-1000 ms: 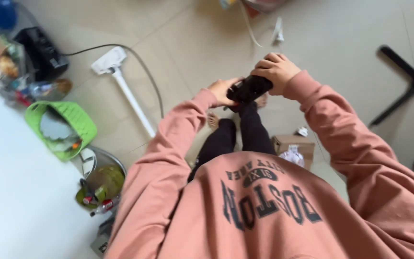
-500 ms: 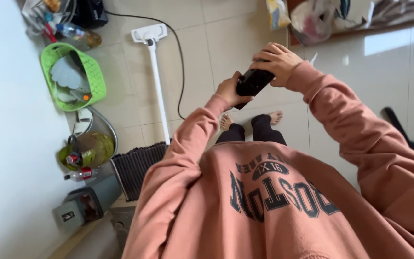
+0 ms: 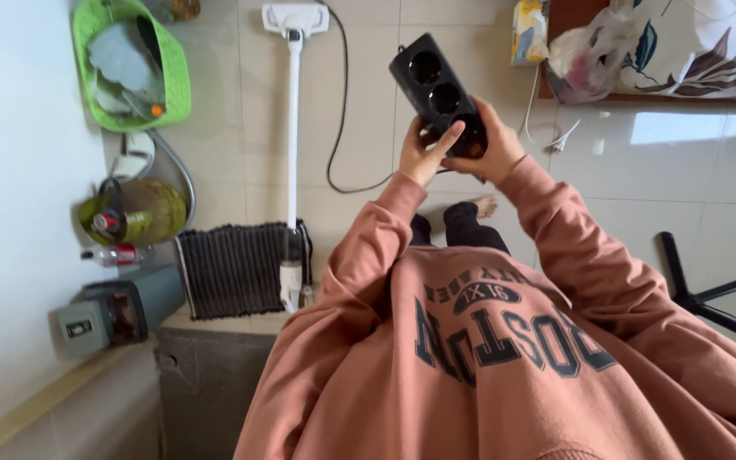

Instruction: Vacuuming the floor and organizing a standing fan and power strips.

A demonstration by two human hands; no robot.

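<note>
The power strip [image 3: 443, 94] is now lifted well up and tilted so its socket face shows to the camera; half a second ago it was held lower and nearer the chest, seen more edge-on, and a second ago it was a dark bundle between the hands with no sockets showing. So the work has gone from gripping it to looking at its face, I judge; the round sockets in a row are plain to see, the farthest one clear of both hands.

The right hand [image 3: 491, 145] wraps the near end of the strip from the right, its fingers curled round the body and pressing it; the left hand [image 3: 423, 153] steadies it from the left, with one finger stretched up across the face toward the nearest socket and the rest bent against the edge. Both hands thus pinch the strip between them; nothing else is held.

The view has also swung: the floor [image 3: 368, 102] fills the far part of the scene; a white vacuum [image 3: 293, 128] lies to the left with its dark cord [image 3: 338, 102] looping toward the strip; a green basket [image 3: 129, 60] sits far left, a ribbed mat [image 3: 236, 268] nearer left. A white cable [image 3: 555, 136] lies on the floor just right of the hands, and a plastic bag [image 3: 589, 55] is at the far right; black chair legs [image 3: 709, 294] show near right.
</note>
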